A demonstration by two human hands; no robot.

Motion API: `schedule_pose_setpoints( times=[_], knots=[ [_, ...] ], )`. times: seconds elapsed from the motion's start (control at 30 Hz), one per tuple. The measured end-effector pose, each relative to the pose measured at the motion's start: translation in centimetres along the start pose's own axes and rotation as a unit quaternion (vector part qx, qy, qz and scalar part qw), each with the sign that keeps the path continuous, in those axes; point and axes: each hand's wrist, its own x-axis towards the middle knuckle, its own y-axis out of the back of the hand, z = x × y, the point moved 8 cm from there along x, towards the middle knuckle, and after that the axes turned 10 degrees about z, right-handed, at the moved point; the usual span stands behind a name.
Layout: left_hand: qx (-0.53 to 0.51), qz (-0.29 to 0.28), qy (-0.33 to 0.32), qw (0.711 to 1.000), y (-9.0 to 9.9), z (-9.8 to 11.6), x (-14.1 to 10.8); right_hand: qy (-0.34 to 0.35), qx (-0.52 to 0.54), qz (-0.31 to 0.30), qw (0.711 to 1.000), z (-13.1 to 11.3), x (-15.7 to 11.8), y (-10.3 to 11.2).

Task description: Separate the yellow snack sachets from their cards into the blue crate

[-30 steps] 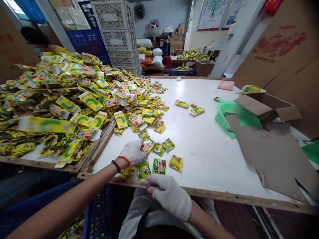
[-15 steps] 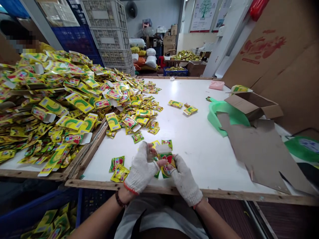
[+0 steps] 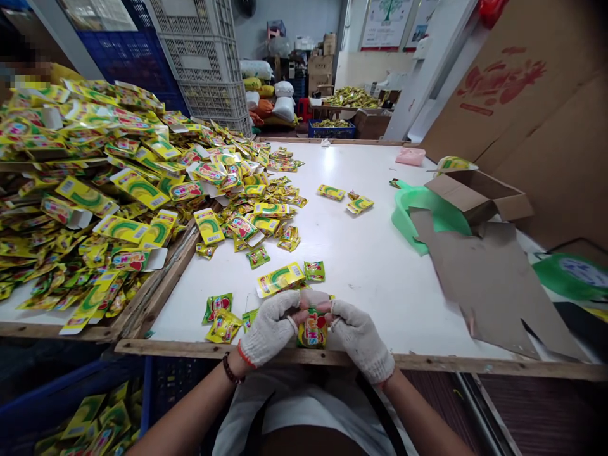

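Just above the table's front edge I hold a small yellow and green candy box point(image 3: 312, 330) between both hands, its printed front toward me. My left hand point(image 3: 270, 328), in a white knitted glove with bare fingertips, closes on the box's left side. On the opposite side my right hand point(image 3: 360, 339), gloved the same way, has its fingertips at the top edge. The fingers partly cover the upper part of the box. Behind it lie a flat yellow box point(image 3: 281, 279) and a green candy packet point(image 3: 314, 271). Left of my hands rest a watermelon-print packet point(image 3: 218, 306) and a yellow packet point(image 3: 224, 327).
A large heap of yellow boxes and packets point(image 3: 133, 180) covers the left side, beyond a wooden rail point(image 3: 164, 282). Cardboard point(image 3: 494, 285), an open carton point(image 3: 479, 190) and a green plastic piece point(image 3: 422, 212) lie right. A person point(image 3: 28, 63) is at far left.
My hands have drawn together around the box, fingertips now meeting near its top. The box stands straighter, and the flat yellow box behind shows more. The view has shifted slightly.
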Motion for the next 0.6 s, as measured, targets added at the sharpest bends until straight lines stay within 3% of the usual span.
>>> schedule_pose_setpoints(
  times=[0.2, 0.3, 0.43, 0.6],
  knots=[
    [-0.063, 0.004, 0.020, 0.998, 0.1, -0.5, 0.0, -0.026, 0.057, 0.005, 0.998, -0.6, 1.0, -0.6],
    [-0.016, 0.016, -0.025, 0.999, 0.3, -0.5, -0.3, 0.020, -0.001, 0.008, 1.000, -1.2, 0.9, -0.5],
    [0.025, -0.016, -0.064, 0.997, 0.2, 1.0, -0.5, 0.075, -0.040, -0.018, 0.996, -2.7, 0.8, -0.3],
    [0.005, -0.076, -0.011, 0.997, 0.1, 2.5, 0.8, 0.002, -0.021, -0.069, 0.997, -2.8, 1.6, -0.5]
  ],
)
